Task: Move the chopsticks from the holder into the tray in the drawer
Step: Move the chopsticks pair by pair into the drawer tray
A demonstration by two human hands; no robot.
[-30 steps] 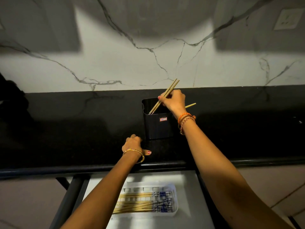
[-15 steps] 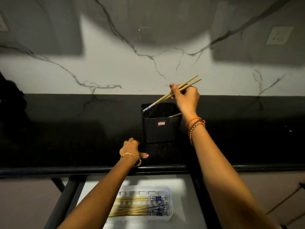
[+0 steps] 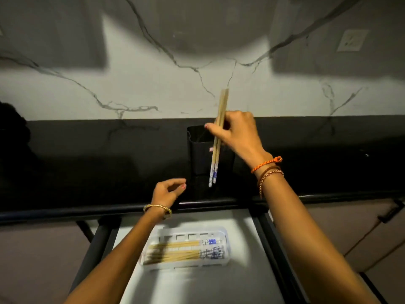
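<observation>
My right hand (image 3: pixel 237 133) grips a pair of wooden chopsticks (image 3: pixel 219 128) with blue-and-white ends, held nearly upright in front of the black holder (image 3: pixel 198 148) on the counter. The patterned ends point down, clear of the holder. My left hand (image 3: pixel 167 190) hovers just left of the holder's base, fingers loosely curled and apart, holding nothing. Below, in the open drawer (image 3: pixel 219 286), a clear plastic tray (image 3: pixel 223 235) holds several chopsticks (image 3: pixel 175 252) lying lengthwise, patterned ends to the right.
The black counter (image 3: pixel 87 167) runs across the view with a marble backsplash (image 3: pixel 153 88) behind it. A wall socket (image 3: pixel 352 40) sits at the upper right. Cabinet fronts (image 3: pixel 350 229) flank the drawer. A dark object (image 3: pixel 13 132) stands at the far left.
My right hand has pulled the pair of chopsticks out of the holder and swung them from slanted to nearly upright. My left hand lifted off the counter and its fingers spread.
</observation>
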